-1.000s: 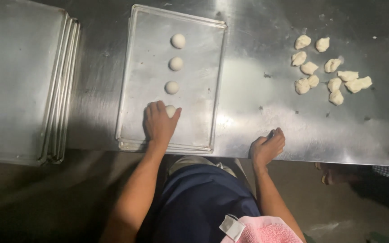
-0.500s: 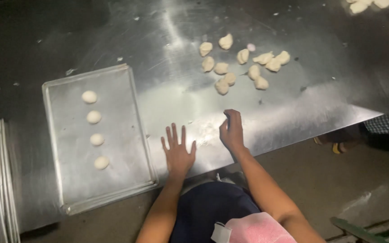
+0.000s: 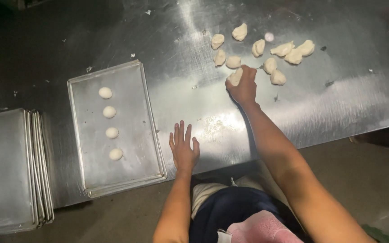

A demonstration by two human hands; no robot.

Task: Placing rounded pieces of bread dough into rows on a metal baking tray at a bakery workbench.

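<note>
My right hand [image 3: 244, 86] reaches out over the steel table and closes its fingers on a rough dough piece [image 3: 235, 76] at the near edge of a loose pile of dough pieces [image 3: 266, 54]. My left hand [image 3: 183, 148] lies flat on the table with fingers spread, holding nothing, just right of a metal baking tray [image 3: 133, 90]. On the tray's left side several smooth round dough balls [image 3: 109, 111] sit in a line.
A stack of metal trays [image 3: 10, 175] lies at the left end of the steel table [image 3: 338, 103]. Flour dusts the table in front of my left hand. The table's front edge runs near my body, with floor below.
My right hand has moved from the table edge out to the dough pile and taken a piece. My left hand left the tray and now rests flat beside it.
</note>
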